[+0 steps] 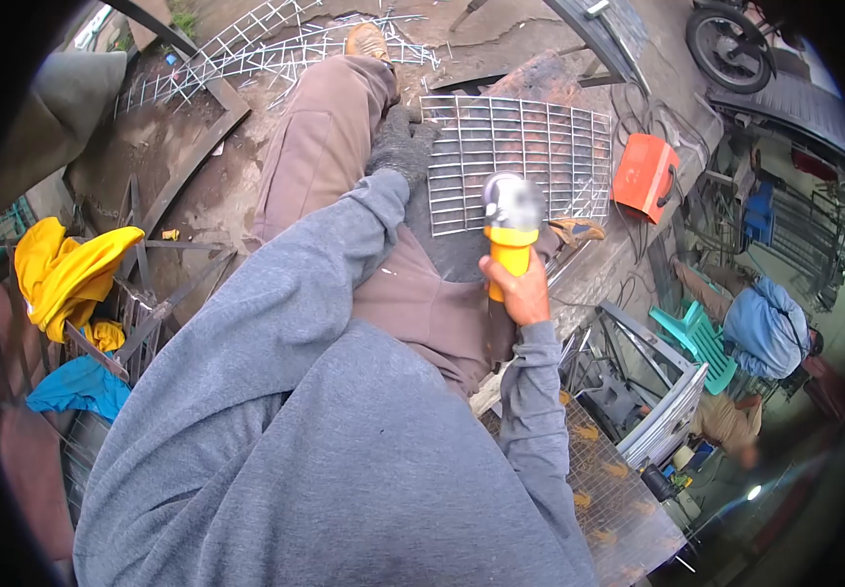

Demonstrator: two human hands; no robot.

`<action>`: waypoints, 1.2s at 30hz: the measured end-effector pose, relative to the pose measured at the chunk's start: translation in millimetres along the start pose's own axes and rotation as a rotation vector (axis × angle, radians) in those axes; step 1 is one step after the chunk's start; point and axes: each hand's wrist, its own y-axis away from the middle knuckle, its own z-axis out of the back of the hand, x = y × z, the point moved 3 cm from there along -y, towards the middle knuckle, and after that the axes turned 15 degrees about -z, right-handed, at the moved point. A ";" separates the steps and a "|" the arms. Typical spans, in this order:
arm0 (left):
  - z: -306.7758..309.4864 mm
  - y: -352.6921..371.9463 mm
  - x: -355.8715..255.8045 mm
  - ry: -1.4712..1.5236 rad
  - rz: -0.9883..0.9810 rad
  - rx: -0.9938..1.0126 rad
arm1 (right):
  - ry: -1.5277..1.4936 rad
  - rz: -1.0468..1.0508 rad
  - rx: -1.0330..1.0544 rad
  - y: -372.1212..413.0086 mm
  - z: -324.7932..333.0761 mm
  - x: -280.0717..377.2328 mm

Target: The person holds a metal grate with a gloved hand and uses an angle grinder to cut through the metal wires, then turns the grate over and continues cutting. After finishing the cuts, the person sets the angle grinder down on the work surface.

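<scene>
A yellow angle grinder [511, 235] with a blurred metallic head is in my right hand [523, 292], which is bare and wrapped round its body. The grinder's head lies over the lower part of a welded wire mesh panel [461, 157]. My left hand [403, 147], in a dark grey glove, is at the panel's left edge beside my knee. Its fingers are partly hidden, and whether they grip the mesh is unclear. Dark cloth or sheet shows beneath the mesh, between my legs.
An orange machine [645, 178] stands right of the mesh. Cut wire and mesh strips [280, 49] lie at the top left. Yellow cloth [70, 274] hangs over a metal frame at left. Two people work at right, near a green chair [701, 342]. A wheel [729, 49] is at top right.
</scene>
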 end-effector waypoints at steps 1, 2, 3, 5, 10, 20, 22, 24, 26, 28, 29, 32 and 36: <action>0.2 1.7 -0.2 0.000 0.004 -0.001 | -0.125 -0.105 0.023 -0.3 -1.4 1.2; 0.6 2.5 -2.1 0.006 0.010 -0.009 | -0.108 -0.097 -0.006 -3.7 -2.6 1.6; 0.2 0.5 -2.0 0.011 0.012 -0.017 | -0.110 -0.094 -0.007 -7.2 -2.9 0.3; -4.9 -1.3 5.9 0.020 0.008 -0.022 | 0.113 0.162 -0.001 -10.6 -4.3 4.1; 3.5 1.9 -6.6 0.094 0.063 -0.002 | -0.023 -0.038 0.039 -12.4 -1.4 9.1; 3.5 3.2 -5.0 0.035 0.008 -0.023 | -0.002 -0.093 -0.051 -23.8 0.0 1.3; 0.8 0.3 -4.0 0.024 -0.003 -0.023 | 0.075 -0.055 -0.017 -22.8 1.2 10.7; -1.0 -0.7 0.6 0.061 0.014 -0.034 | 0.151 -0.016 0.021 -22.6 -0.2 13.6; -1.7 -0.9 3.0 0.055 0.014 -0.034 | 0.157 0.034 -0.036 -23.8 -0.6 13.1; 1.2 0.9 -0.5 0.051 0.019 -0.034 | 0.045 -0.021 -0.035 -27.3 -4.9 17.6; 3.0 2.0 -2.7 0.021 0.020 -0.029 | -0.075 -0.078 -0.041 -28.4 -5.4 18.6; -0.4 -1.0 0.7 0.025 0.013 -0.022 | 0.028 -0.029 0.029 -31.4 -4.3 25.6; 1.3 0.3 -2.4 0.097 0.052 -0.023 | 0.199 0.107 -0.125 -35.2 -5.8 30.3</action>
